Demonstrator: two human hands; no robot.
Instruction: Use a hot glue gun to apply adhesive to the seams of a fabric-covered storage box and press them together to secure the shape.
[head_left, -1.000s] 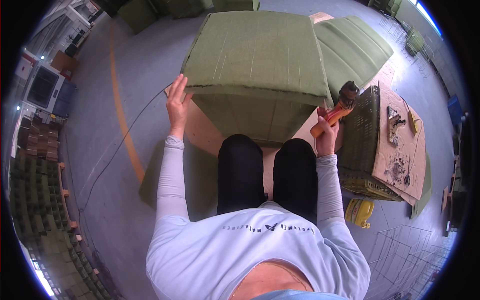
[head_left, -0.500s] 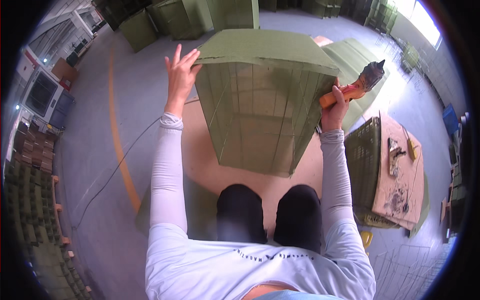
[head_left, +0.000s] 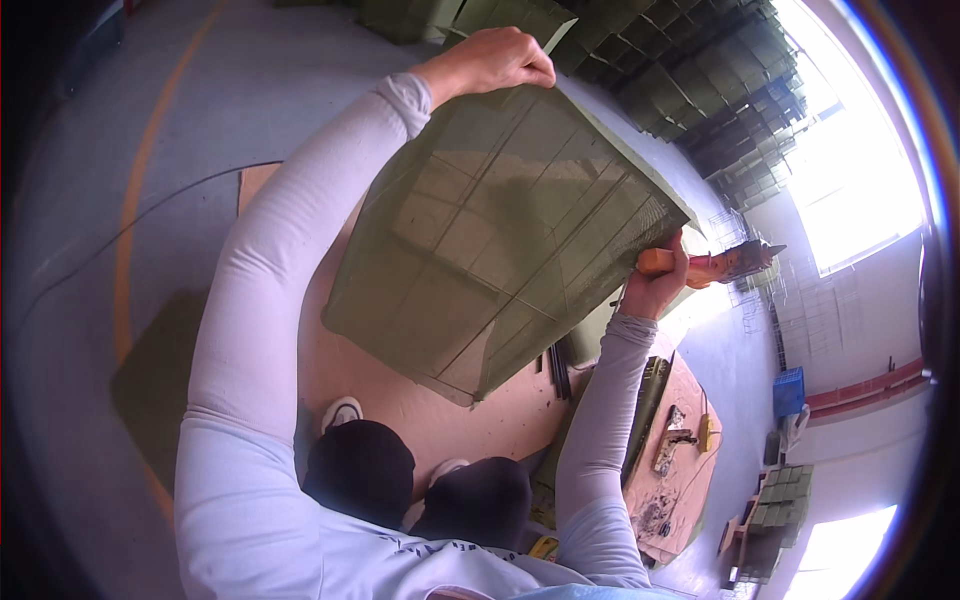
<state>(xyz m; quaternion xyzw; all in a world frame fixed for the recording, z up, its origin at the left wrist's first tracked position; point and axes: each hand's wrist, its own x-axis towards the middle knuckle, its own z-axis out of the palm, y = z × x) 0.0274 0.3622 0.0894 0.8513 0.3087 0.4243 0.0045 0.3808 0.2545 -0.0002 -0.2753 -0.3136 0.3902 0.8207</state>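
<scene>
A large green mesh-covered wire cage (head_left: 500,240) is lifted off the floor and tilted in front of me. My left hand (head_left: 490,60) grips its upper far corner. My right hand (head_left: 655,280) presses against the cage's right edge while holding an orange-handled tool (head_left: 715,265) that points right. Both arms are in long pale sleeves.
A brown board (head_left: 400,400) lies on the grey floor under the cage, with a green mat (head_left: 150,390) to its left. A low work board with small tools (head_left: 675,460) sits at the right. Stacks of green cages (head_left: 690,80) stand behind. A cable (head_left: 120,235) crosses the floor.
The cage has been raised higher and tipped toward me, and both my hands have gone up with it. My view has swung upward to the right.
</scene>
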